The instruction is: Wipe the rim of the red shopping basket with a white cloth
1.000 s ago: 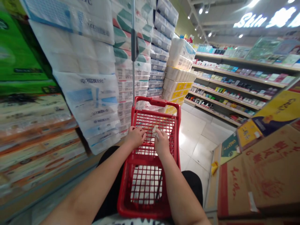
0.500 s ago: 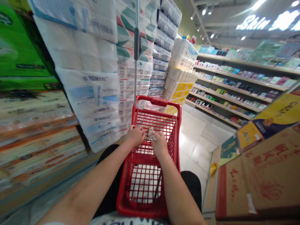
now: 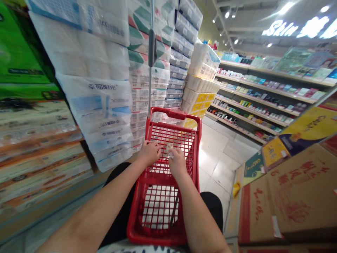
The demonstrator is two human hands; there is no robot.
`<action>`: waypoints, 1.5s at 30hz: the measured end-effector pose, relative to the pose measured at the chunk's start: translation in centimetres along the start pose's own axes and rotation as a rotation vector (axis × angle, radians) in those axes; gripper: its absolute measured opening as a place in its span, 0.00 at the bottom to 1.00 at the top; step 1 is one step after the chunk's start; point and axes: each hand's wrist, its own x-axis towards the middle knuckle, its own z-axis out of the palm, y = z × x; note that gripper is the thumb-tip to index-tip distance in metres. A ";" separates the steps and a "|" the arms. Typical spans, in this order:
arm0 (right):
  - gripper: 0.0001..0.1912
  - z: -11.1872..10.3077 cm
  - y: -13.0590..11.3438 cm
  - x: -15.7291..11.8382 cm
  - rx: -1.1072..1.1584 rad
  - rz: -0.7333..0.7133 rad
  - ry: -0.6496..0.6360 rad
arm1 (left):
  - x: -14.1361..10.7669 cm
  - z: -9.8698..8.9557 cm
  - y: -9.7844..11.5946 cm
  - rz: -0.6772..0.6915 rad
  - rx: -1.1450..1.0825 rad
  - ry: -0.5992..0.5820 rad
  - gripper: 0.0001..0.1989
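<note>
A red plastic shopping basket with grid walls stands in front of me, between my knees. My left hand is on its left side, fingers curled over the edge of the grid. In my right hand is a crumpled whitish tissue, pinched between thumb and fingers against the red grid. What the left fingertips touch is partly hidden. A thin grey rod with a dark grip rises by the basket's far left corner.
Tall stacks of toilet paper packs stand close on the left and ahead. Cardboard boxes are piled on the right. Beyond the tiled floor, shelves of small boxed goods line the far side.
The whole view has shifted slightly, with the basket and surroundings a little further left. Both hands keep nearly the same place on the basket, the tissue still in the right hand.
</note>
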 end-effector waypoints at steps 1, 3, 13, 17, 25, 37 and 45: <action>0.22 0.1 -0.1 -0.1 0.010 -0.053 -0.049 | 0.0 0.0 0.0 -0.002 0.002 -0.007 0.14; 0.23 0.2 -0.2 -0.1 0.022 -0.085 -0.078 | 0.0 0.0 0.0 -0.009 -0.006 -0.013 0.13; 0.25 -0.1 0.1 0.1 0.025 -0.079 -0.059 | 0.0 0.2 -0.1 0.007 0.018 -0.004 0.14; 0.22 -0.8 0.7 0.3 -0.047 0.099 0.148 | 0.0 0.2 -0.1 0.001 0.013 0.001 0.15; 0.23 -0.4 1.1 0.5 0.006 -0.048 0.033 | 0.0 0.2 0.0 -0.013 -0.025 -0.006 0.15; 0.25 -0.3 1.6 0.7 -0.093 0.087 0.168 | 1.0 -0.1 1.2 -0.126 0.020 -0.002 0.16; 0.22 -0.1 2.6 1.8 -0.073 0.097 0.143 | 2.5 0.7 3.5 -0.342 0.064 0.097 0.24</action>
